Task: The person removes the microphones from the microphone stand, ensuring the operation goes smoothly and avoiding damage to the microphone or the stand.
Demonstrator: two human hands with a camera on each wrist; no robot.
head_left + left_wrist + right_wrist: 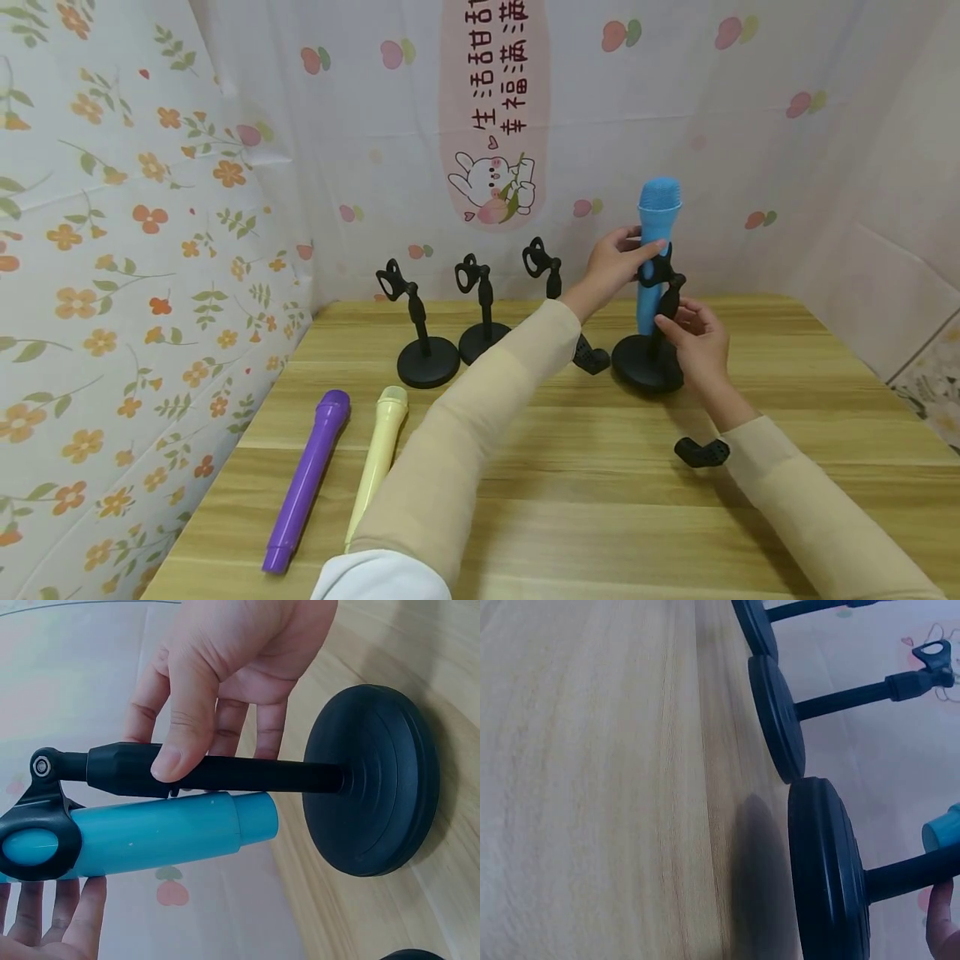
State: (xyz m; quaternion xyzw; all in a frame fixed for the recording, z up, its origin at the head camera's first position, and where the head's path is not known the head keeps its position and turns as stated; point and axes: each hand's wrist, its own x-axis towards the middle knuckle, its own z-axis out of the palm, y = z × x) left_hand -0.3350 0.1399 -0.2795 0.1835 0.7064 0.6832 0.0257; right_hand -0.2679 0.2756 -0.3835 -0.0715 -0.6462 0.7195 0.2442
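Blue microphone (654, 258) sits upright in the clip of the rightmost stand (649, 360), far side of tabletop (585, 500). Left hand (617, 265) fingers curl around microphone at clip; right hand (697, 337) pinches stand's post. Best practice: steady post, seat microphone straight down.

Both hands meet at the black round-based stand (648, 363) holding the upright blue plastic microphone (656, 250). Left of the left hand (615, 267), three empty black clip stands (428, 363) crowd the back edge. Near the left elbow lie a purple microphone (307, 477) and a cream one (377, 458). Bare wooden tabletop (600, 517) lies open between the forearms and right of the right hand (697, 342).
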